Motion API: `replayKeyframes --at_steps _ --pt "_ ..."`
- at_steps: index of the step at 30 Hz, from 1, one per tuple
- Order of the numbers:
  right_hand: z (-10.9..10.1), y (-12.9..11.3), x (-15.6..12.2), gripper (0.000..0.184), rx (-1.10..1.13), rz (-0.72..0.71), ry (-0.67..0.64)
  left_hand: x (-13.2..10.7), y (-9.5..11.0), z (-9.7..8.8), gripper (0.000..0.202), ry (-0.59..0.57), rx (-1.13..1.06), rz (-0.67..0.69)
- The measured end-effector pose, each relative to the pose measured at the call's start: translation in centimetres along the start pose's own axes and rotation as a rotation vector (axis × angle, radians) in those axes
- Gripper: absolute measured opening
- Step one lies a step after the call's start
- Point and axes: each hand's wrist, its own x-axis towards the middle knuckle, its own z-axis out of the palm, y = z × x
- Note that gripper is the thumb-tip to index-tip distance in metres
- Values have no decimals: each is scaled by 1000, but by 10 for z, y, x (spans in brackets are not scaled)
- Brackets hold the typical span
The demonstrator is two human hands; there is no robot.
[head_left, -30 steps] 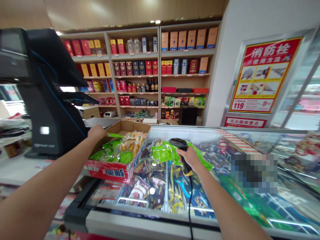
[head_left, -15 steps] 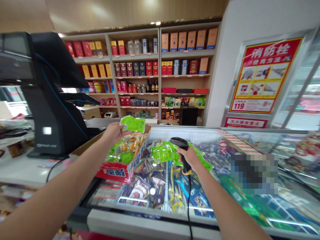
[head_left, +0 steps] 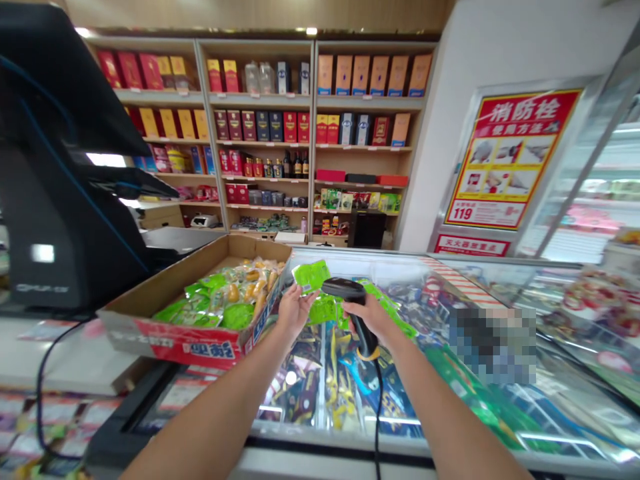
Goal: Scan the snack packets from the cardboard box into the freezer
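Between the fingers of my left hand (head_left: 294,308) is a bright green snack packet (head_left: 311,275), held up over the glass freezer top. My right hand (head_left: 367,313) is wrapped round the handle of a black barcode scanner (head_left: 345,290), whose head is close to the packet's right side. From the scanner a black cable (head_left: 379,407) hangs down toward me. More green packets (head_left: 393,310) lie on the glass behind and beside both hands. To the left stands an open red and brown cardboard box (head_left: 200,348) with green packets and clear-wrapped yellowish snacks (head_left: 245,293) in it.
A black checkout terminal (head_left: 60,200) stands on the counter at the left. Under the freezer's glass (head_left: 295,400) are many packaged goods. Shelves (head_left: 260,100) with boxes and bottles line the back wall. A red sign (head_left: 515,160) hangs at the right.
My left hand has moved right with the green packet, from above the cardboard box to beside the scanner. The scanner is still in my right hand. The view has shifted slightly.
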Motion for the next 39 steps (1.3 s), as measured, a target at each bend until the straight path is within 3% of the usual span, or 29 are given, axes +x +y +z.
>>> replayKeyframes --at_steps 6,16,21,31,35,39 --pt "8 9 -2 22 -64 18 -94 -1 4 -3 18 -41 -6 -37" --pt "12 13 -2 26 -71 27 -75 -11 0 5 14 -115 5 -39" --pt "12 15 -2 25 -48 30 -73 -12 1 7 19 -83 -1 -34" --pt "11 13 0 24 -48 22 -50 -5 -1 -2 9 -51 -3 -47" --pt "8 10 1 27 -45 54 2 -3 -3 -5 10 -52 -27 -26" --pt "-3 6 7 26 41 43 192 -5 -5 -4 14 -1 -21 -45"
